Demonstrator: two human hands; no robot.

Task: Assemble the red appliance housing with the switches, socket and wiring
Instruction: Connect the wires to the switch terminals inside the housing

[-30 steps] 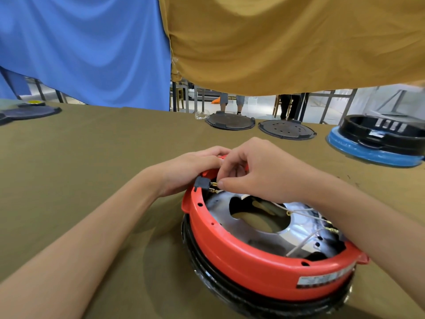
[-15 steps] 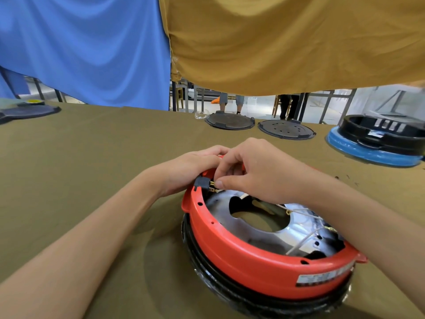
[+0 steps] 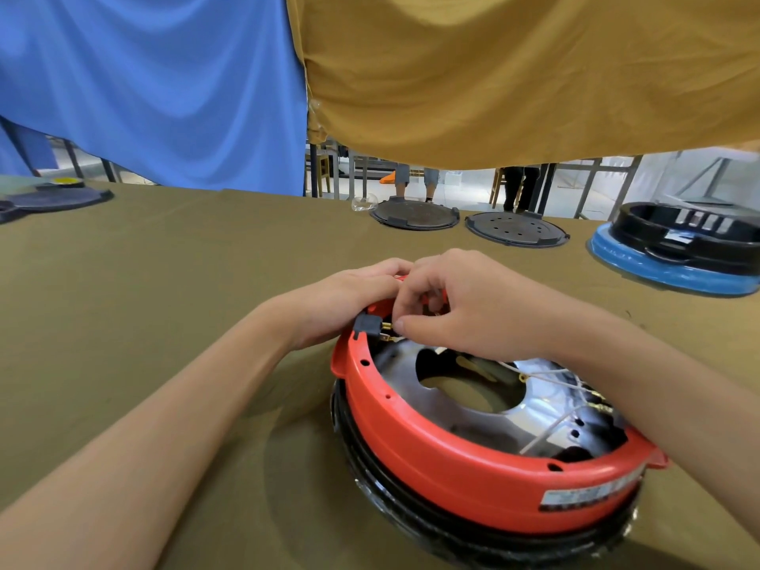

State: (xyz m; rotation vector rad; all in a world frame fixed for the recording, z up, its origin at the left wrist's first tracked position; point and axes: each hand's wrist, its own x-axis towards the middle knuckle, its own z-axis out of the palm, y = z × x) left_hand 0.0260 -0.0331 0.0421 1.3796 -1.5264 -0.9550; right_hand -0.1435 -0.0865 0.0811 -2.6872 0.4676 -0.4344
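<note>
The round red housing (image 3: pixel 452 458) lies upside down on a black ring on the olive cloth, its shiny metal plate (image 3: pixel 464 384) and white wires (image 3: pixel 551 429) exposed inside. A black socket (image 3: pixel 367 324) with brass terminals sits in the far left rim. My left hand (image 3: pixel 349 300) grips the rim from outside, just behind the socket. My right hand (image 3: pixel 456 310) reaches over the housing, its thumb and fingers pinching a small connector at the socket's brass terminals. What the fingertips hold is mostly hidden.
Two black round discs (image 3: pixel 415 216) (image 3: pixel 516 230) lie at the table's far edge. A blue-and-black housing (image 3: pixel 674 257) stands at the far right. Another dark disc (image 3: pixel 53 199) sits far left. Blue and mustard cloths hang behind.
My right hand's fingers have shifted slightly at the socket terminals. The housing and my left hand have stayed in place.
</note>
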